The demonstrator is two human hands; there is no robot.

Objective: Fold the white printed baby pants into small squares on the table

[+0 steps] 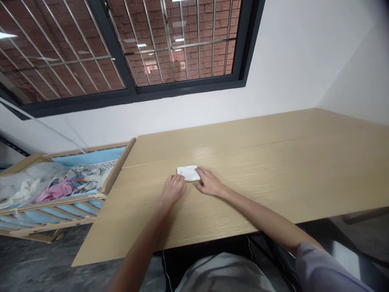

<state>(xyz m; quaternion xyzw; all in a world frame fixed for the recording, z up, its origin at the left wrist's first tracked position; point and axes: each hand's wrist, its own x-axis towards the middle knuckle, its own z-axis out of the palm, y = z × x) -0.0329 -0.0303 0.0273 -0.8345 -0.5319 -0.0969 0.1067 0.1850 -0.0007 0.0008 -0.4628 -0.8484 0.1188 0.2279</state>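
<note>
A small folded white cloth (188, 173) with a faint print lies on the light oak-look table (273, 178), near the middle of the view. My left hand (174, 190) sits at the cloth's lower left corner, with its curled fingers against it. My right hand (209, 181) comes in from the right, and its fingers rest on the cloth's right end. The two hands are close together, and neither lifts the cloth. My fingers hide part of its edges.
A wooden crib (118, 160) with blue padding stands against the table's left end. It holds a heap of clothes (57, 188), including a pink garment, and a clear plastic bag. A seam crosses the tabletop. A barred window (130, 91) is beyond the table.
</note>
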